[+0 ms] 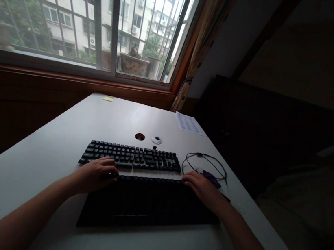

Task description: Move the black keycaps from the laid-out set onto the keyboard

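Note:
A black keyboard (pixel 132 156) lies across the desk, its rows of keycaps facing up. Nearer to me is a wide black flat panel (pixel 151 201), with a row of dark key-like bumps along its far edge; its dark surface hides most detail. My left hand (pixel 99 173) is closed around the panel's far left corner, close to the keyboard's front edge. At the far right part of the panel, my right hand (pixel 200 186) curls its fingers over the edge. Just beyond it lie a coiled black cable (pixel 208 157) and a small purple item (pixel 211 179).
The white desk (pixel 43 154) has a round cable hole (pixel 140 137), with a white ring-shaped cover (pixel 156 140) beside it. A printed sheet (pixel 189 124) lies at the far right edge, a yellow note (pixel 108 98) at the far left. A barred window (pixel 115 24) stands behind.

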Demonstrator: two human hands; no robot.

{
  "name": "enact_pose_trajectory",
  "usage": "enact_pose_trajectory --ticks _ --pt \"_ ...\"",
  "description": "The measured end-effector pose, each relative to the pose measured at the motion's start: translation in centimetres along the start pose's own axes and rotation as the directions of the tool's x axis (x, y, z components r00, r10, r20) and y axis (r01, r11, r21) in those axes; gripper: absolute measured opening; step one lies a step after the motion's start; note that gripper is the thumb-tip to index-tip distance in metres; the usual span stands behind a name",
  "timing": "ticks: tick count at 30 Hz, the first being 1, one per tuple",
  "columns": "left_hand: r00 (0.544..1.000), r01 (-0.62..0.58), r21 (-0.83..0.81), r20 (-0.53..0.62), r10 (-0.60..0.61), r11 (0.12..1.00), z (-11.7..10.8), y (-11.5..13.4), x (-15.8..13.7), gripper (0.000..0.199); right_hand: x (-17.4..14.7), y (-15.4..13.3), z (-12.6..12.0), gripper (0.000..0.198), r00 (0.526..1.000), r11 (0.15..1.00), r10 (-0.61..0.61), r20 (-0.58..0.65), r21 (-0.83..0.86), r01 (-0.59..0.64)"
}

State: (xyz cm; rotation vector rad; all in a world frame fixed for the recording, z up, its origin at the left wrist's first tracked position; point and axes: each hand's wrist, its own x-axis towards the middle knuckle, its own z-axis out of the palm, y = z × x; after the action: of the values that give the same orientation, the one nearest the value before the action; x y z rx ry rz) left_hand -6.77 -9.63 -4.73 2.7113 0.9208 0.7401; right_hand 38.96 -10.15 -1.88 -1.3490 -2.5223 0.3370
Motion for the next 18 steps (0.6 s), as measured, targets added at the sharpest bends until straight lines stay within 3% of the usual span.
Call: enact_pose_trajectory --ticks 9,18 --pt "1.0 -0.013 0.011 0.001 0.013 1.0 0.1 -0.1 0.0 0.009 0.3 -0.1 0.1 0.02 0.999 0.998 -0.006 0.04 -0.055 0.008" --pt "1.0 -0.003 -0.017 -0.015 0.002 1.0 -0.1 0.2 0.2 0.009 0.9 -2.7 -0.3 0.022 0.996 0.952 0.036 0.079 -0.307 -0.01"
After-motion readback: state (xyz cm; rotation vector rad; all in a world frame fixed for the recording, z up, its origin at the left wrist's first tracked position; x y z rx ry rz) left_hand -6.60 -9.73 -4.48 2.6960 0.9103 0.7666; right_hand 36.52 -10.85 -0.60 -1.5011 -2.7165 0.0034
